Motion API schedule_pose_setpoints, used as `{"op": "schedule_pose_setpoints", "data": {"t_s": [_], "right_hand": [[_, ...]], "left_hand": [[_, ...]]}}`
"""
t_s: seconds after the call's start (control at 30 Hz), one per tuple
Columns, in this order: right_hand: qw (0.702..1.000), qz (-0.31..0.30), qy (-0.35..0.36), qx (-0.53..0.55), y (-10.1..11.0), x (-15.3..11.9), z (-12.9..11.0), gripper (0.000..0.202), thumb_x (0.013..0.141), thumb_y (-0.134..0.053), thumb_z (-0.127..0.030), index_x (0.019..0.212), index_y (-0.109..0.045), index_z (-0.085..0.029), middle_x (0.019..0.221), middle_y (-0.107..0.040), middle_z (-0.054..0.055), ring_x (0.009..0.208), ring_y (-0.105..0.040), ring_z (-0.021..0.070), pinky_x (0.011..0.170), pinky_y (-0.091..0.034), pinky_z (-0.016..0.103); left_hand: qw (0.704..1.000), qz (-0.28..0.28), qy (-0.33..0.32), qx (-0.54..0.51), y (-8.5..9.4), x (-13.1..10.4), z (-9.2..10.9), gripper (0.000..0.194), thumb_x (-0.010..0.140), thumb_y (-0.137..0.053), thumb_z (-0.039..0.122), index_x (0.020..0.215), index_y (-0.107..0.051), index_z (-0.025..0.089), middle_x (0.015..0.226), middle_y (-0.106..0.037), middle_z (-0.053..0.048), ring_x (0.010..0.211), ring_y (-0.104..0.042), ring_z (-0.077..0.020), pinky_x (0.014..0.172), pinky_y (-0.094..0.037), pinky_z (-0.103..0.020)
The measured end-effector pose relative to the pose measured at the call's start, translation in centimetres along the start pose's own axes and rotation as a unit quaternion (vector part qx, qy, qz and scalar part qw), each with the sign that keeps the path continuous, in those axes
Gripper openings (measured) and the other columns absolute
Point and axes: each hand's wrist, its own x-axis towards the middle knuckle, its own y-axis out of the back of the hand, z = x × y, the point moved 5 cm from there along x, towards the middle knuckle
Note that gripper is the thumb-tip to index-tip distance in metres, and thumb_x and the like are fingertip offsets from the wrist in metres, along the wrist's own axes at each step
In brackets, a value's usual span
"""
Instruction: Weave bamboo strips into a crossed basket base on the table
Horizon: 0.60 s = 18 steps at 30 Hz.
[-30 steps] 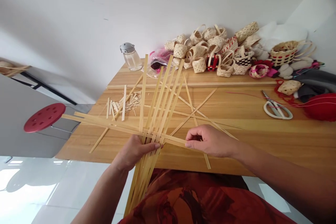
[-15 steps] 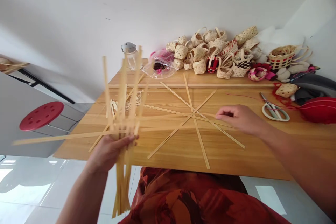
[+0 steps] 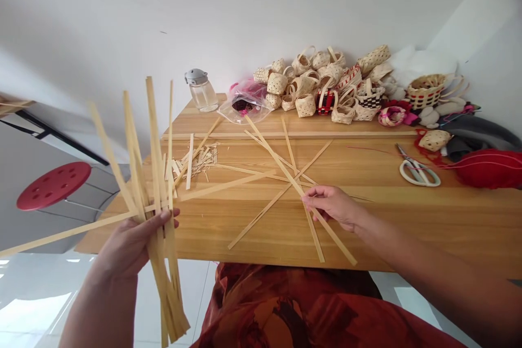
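My left hand is closed on a bundle of flat bamboo strips. Several strips in it stand upright and fan apart at the top, with one long strip crossing them sideways at my thumb. My right hand pinches a single bamboo strip near its lower part; this strip slants from upper left to lower right above the table. Beneath it, other strips lie crossed like a star on the wooden table. Both hands are apart from each other.
Small woven baskets are heaped along the wall. Scissors and red yarn lie at right. A glass jar, a plastic bag and strip scraps are at left. A red stool stands beyond the table's left edge.
My left hand with the bundle has moved left and slightly down. My right hand has moved left and down and now holds a strip slanting across the star of strips.
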Motion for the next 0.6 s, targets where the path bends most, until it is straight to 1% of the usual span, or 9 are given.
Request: {"op": "schedule_pose_setpoints", "data": {"t_s": [0.07,0.13,0.23,0.33,0.47,0.6], "right_hand": [[1.000,-0.003,-0.023,0.005,-0.7,0.2,0.2,0.021,0.077,-0.075,-0.031,0.083,-0.060,-0.018,0.067,-0.066,0.000,0.049,-0.061,0.0106,0.042,-0.043,0.018],[0.999,-0.010,-0.033,-0.003,-1.3,0.3,0.2,0.017,0.081,-0.073,-0.027,0.084,-0.059,-0.018,0.067,-0.067,0.000,0.050,-0.064,0.0117,0.043,-0.046,0.019],[0.999,-0.015,-0.023,-0.030,-2.0,0.5,0.1,0.011,0.088,-0.065,-0.025,0.086,-0.058,-0.017,0.070,-0.068,0.002,0.052,-0.067,0.0131,0.043,-0.048,0.019],[0.998,-0.013,-0.005,-0.061,-2.6,0.6,-0.3,0.011,0.093,-0.058,-0.024,0.085,-0.058,-0.016,0.072,-0.067,0.002,0.054,-0.069,0.0147,0.041,-0.046,0.018],[0.994,0.005,0.001,-0.107,-2.7,0.7,-0.8,0.009,0.093,-0.058,-0.021,0.085,-0.057,-0.017,0.071,-0.062,-0.001,0.053,-0.070,0.0150,0.038,-0.045,0.018],[0.984,0.019,0.028,-0.174,-2.4,1.0,-1.2,0.006,0.090,-0.061,-0.022,0.085,-0.060,-0.019,0.069,-0.061,-0.003,0.050,-0.064,0.0114,0.041,-0.052,0.020]], "left_hand": [[1.000,-0.010,0.012,0.006,-0.5,0.0,-0.4,0.016,0.062,-0.083,0.012,0.077,-0.078,0.010,0.067,-0.073,-0.006,0.060,-0.068,-0.0140,0.052,-0.057,-0.014],[1.000,-0.016,0.020,0.010,-0.7,0.0,-0.7,0.016,0.060,-0.084,0.013,0.075,-0.078,0.009,0.067,-0.073,-0.007,0.060,-0.068,-0.0141,0.052,-0.056,-0.014],[1.000,-0.016,0.023,0.008,-0.4,0.1,-1.0,0.020,0.058,-0.086,0.015,0.076,-0.078,0.009,0.068,-0.073,-0.007,0.061,-0.068,-0.0141,0.052,-0.056,-0.014],[0.999,-0.026,0.030,0.011,-0.3,0.3,-1.4,0.027,0.055,-0.089,0.019,0.078,-0.079,0.010,0.068,-0.074,-0.007,0.062,-0.068,-0.0148,0.052,-0.056,-0.015],[0.998,-0.048,0.032,0.022,-1.1,0.2,-2.0,0.032,0.050,-0.093,0.023,0.077,-0.079,0.011,0.068,-0.074,-0.008,0.062,-0.068,-0.0149,0.053,-0.056,-0.015],[0.995,-0.082,0.043,0.040,-2.8,-0.2,-2.5,0.038,0.048,-0.096,0.029,0.077,-0.080,0.009,0.071,-0.075,-0.010,0.064,-0.069,-0.0154,0.055,-0.056,-0.014]]}}
